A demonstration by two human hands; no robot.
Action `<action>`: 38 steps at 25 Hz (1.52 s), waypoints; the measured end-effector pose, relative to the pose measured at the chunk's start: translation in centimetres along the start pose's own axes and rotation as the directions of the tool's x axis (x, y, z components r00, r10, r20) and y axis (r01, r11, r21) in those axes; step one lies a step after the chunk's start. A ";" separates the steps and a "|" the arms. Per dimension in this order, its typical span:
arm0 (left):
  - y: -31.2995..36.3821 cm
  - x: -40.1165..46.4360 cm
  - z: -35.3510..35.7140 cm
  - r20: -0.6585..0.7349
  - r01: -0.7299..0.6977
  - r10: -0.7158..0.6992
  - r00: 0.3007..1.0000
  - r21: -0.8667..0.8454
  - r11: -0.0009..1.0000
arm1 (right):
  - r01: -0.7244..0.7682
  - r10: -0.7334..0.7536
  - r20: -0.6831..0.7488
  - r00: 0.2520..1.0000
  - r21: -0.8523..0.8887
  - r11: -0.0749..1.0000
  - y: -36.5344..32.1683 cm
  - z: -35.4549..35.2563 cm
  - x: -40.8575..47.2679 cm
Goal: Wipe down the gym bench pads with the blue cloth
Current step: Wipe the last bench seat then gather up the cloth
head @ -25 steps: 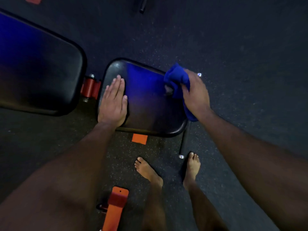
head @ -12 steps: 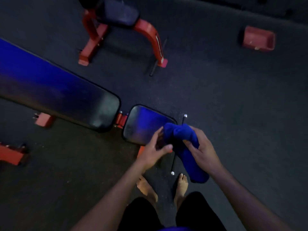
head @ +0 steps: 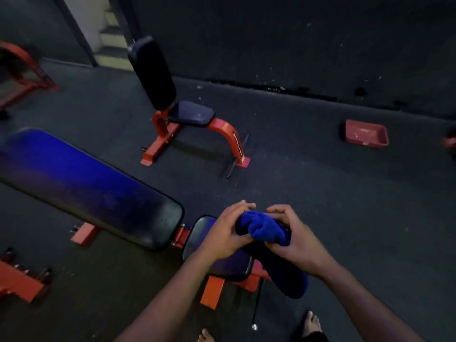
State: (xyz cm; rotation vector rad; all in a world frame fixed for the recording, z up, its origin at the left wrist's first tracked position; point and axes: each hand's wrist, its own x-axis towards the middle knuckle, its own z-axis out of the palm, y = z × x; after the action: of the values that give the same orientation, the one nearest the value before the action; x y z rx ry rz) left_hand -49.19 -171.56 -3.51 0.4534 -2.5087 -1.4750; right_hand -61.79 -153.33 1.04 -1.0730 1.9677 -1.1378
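We had lifted both hands off the seat pad, left hand and right hand bunching the blue cloth in a closed grip, refolding it before the long pad at ten o'clock.

Your hands cover a good chunk of the small seat pad, so its right side can't be seen. The blue cloth is bunched up between your left hand and right hand, and its folds and your fingertips inside it stay hidden. The long back pad runs off the left edge. Your 2 feet are cut off at the bottom. The red frame at top left is just a blur, and the red tray is too dim to see inside.
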 end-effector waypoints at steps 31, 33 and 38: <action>7.9 42.2 2.6 -0.007 0.167 -0.174 0.985 -0.250 0.954 | 0.029 -0.015 0.078 0.997 -0.187 0.982 9.1 -41.5 29.1; 7.8 43.2 0.2 -0.041 0.184 -0.203 0.978 -0.276 0.943 | 0.053 -0.058 -0.021 0.998 -0.184 0.981 8.6 -42.0 32.2; 5.3 45.4 -4.2 -0.314 0.085 -0.305 0.899 -0.559 0.825 | 0.044 -0.050 -0.155 0.987 -0.044 0.998 7.6 -41.9 41.0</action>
State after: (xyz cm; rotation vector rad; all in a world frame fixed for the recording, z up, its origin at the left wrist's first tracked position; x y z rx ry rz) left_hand -91.09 -188.84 3.77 0.8264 -1.6830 -1.8508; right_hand -117.90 -170.40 8.14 -1.0854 2.1046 -1.2454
